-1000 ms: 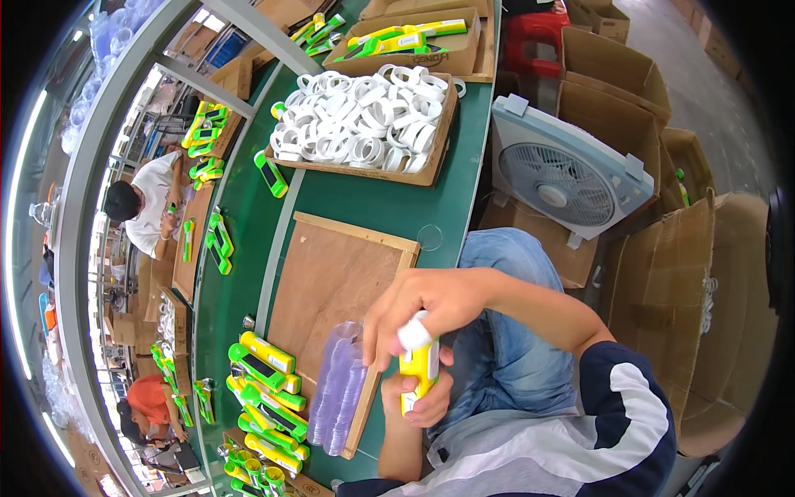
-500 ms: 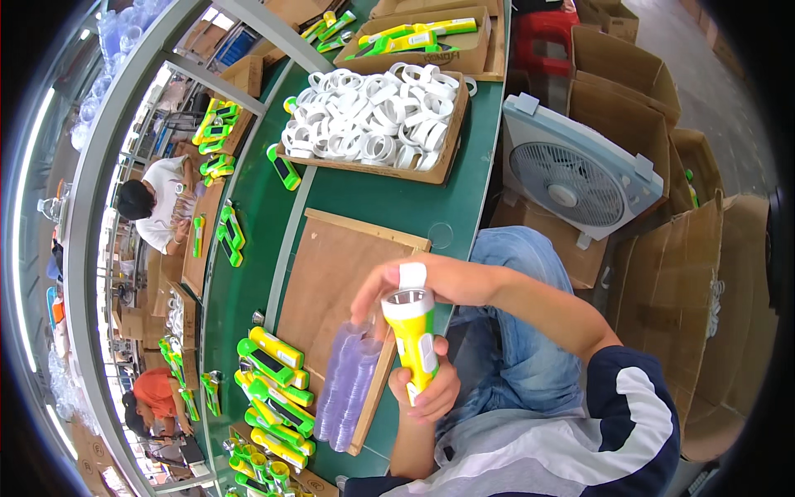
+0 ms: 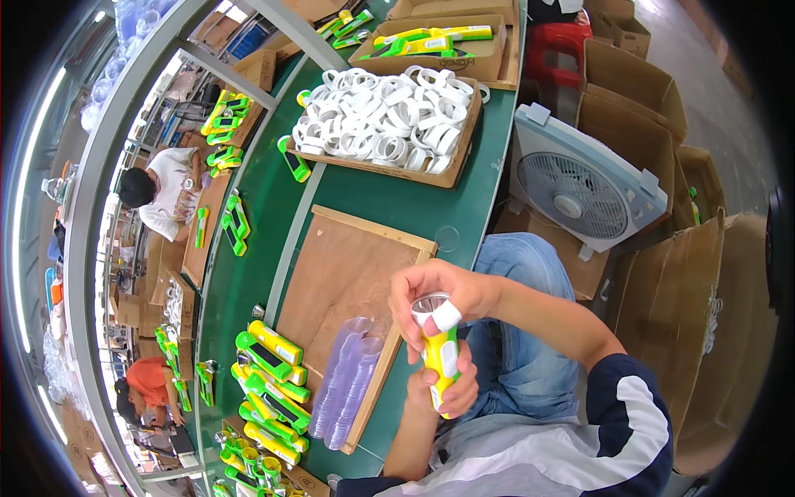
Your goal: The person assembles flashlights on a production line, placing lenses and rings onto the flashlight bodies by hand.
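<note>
My left hand (image 3: pixel 447 385) is closed around the body of a yellow, green and white flashlight (image 3: pixel 443 356), tilted with its head up. At the head, the fingers of my right hand (image 3: pixel 422 286) curl round the rim, and a white wrap (image 3: pixel 445 316) covers its thumb. Something clear and shiny shows at the head's opening; I cannot tell whether it is a loose lens. Beside my hands, on a wooden board (image 3: pixel 339 257), lie rows of clear, purple-tinted discs (image 3: pixel 348 385). Several yellow and green flashlights (image 3: pixel 273 389) are piled to the left.
A carton of white rings (image 3: pixel 381 116) stands on the green table (image 3: pixel 348 195), with a box of flashlights (image 3: pixel 435 41) behind it. A box fan (image 3: pixel 571 186) and open cartons (image 3: pixel 662 323) are at the right. Two people (image 3: pixel 166 195) work across the table.
My right hand has come from beside the clear discs to the flashlight's head and curled round it. The flashlight in my left hand has shifted slightly right. The view has moved a little.
</note>
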Demonstrator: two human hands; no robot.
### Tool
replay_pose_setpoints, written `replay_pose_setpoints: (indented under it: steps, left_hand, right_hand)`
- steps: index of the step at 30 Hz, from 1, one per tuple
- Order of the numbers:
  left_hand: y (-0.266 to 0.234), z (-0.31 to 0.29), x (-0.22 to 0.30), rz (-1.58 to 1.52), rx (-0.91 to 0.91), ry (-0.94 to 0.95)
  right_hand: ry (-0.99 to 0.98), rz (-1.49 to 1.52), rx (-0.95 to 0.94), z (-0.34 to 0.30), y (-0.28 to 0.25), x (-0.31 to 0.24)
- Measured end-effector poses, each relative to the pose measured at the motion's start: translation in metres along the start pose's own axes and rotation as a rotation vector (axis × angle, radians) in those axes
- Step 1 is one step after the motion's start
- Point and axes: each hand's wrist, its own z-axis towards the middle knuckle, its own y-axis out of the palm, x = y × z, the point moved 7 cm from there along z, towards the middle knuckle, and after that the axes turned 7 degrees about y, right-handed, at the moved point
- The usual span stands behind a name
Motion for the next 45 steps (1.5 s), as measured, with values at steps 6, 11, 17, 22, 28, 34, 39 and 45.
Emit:
replay_pose_setpoints:
  steps: [6, 11, 17, 22, 28, 34, 39, 45]
  left_hand:
    - [0.002, -0.001, -0.006, -0.220, -0.038, -0.012]
    - [0.002, 0.006, -0.006, 0.052, 0.090, -0.012]
    - [-0.008, -0.002, 0.012, 0.902, 0.452, 0.047]
    - [-0.006, -0.008, 0.019, 0.913, 0.543, 0.118]
    - [-0.010, -0.021, 0.037, 0.964, 0.677, 0.136]
    - [0.034, -0.018, 0.068, 1.600, 0.783, 0.051]
    - [0.021, -0.080, 0.185, 1.319, 1.140, 0.433]
    - [-0.012, -0.113, 0.355, 1.380, 1.249, 0.524]
  right_hand:
    - [-0.041, 0.156, 0.016, 0.004, 0.003, 0.006]
    - [-0.080, 0.262, -0.055, 0.001, 0.006, 0.002]
    - [-0.043, 0.140, -0.091, -0.004, 0.009, -0.003]
    - [-0.020, 0.111, 0.013, 0.000, 0.004, 0.000]
    - [0.092, 0.178, 0.267, 0.006, -0.019, 0.021]
    - [0.057, -0.119, 0.265, 0.002, -0.005, 0.004]
    - [0.023, -0.420, 0.685, -0.012, -0.040, -0.009]
    - [0.048, -0.324, 0.588, -0.013, -0.040, -0.004]
